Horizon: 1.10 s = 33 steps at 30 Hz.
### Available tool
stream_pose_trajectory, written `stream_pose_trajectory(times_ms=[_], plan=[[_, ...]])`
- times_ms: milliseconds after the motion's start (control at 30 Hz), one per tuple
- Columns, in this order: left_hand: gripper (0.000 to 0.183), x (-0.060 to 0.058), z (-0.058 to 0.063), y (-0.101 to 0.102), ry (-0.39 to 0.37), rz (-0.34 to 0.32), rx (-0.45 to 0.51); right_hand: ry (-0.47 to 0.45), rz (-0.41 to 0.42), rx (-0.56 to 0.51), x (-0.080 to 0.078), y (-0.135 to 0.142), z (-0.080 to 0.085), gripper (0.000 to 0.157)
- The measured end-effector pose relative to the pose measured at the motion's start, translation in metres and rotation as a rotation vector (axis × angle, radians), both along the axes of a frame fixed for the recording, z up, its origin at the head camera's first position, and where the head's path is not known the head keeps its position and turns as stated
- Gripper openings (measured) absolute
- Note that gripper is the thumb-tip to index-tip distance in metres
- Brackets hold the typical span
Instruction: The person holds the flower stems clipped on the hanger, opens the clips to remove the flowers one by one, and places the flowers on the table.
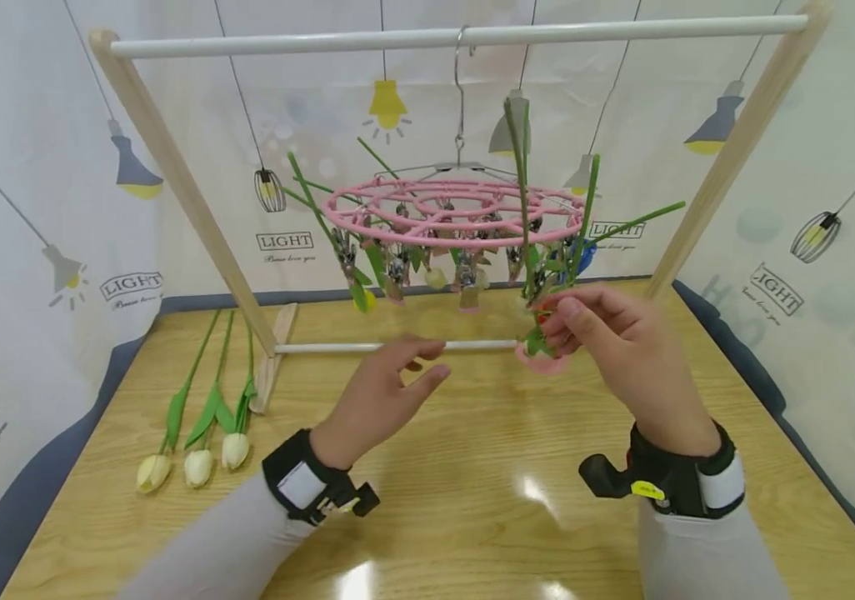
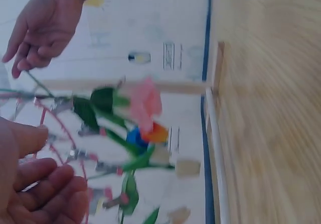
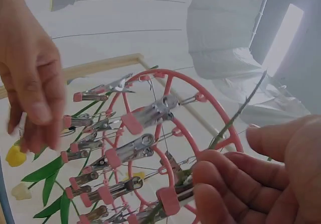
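A pink round clip hanger [image 1: 465,242] hangs by its hook from a white rod, with several flowers clipped head down around it. A pink flower [image 2: 143,103] hangs at its near right side, its green stem [image 1: 519,175] standing up past the ring. My right hand [image 1: 615,342] is beside that flower and its clip, fingers loosely bent and the thumb apart from them. In the right wrist view, a metal clip [image 3: 173,199] and the stem show right at its fingertips. My left hand [image 1: 386,392] hovers over the table left of the flower, fingers relaxed, holding nothing.
Three white tulips [image 1: 198,467] lie on the wooden table [image 1: 472,517] at the left. A wooden stand with a left post [image 1: 180,175], right post [image 1: 742,142], top rod [image 1: 307,42] and low white bar [image 1: 330,347] frames the hanger. A lamp-patterned cloth hangs behind.
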<state>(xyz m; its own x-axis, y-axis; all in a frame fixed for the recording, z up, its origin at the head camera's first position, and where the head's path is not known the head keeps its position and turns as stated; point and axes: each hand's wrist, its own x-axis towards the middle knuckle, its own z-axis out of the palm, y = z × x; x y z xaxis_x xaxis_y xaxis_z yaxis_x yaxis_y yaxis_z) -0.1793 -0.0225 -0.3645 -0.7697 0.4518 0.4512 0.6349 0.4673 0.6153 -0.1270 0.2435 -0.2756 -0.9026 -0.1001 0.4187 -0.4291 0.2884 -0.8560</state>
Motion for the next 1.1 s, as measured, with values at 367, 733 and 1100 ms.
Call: stream_pose_trajectory(times_ms=[367, 733, 1100], plan=[[0.053, -0.010, 0.007, 0.078, -0.120, -0.096, 0.358, 0.119, -0.094, -0.120, -0.019, -0.001, -0.009, 0.026], [0.025, -0.001, 0.029, 0.099, -0.081, -0.159, 0.473, 0.123, -0.061, -0.135, -0.023, -0.002, -0.014, 0.025], [0.024, -0.013, 0.007, 0.098, -0.060, -0.144, 0.465, 0.108, -0.070, -0.111, -0.024, -0.003, -0.015, 0.024]])
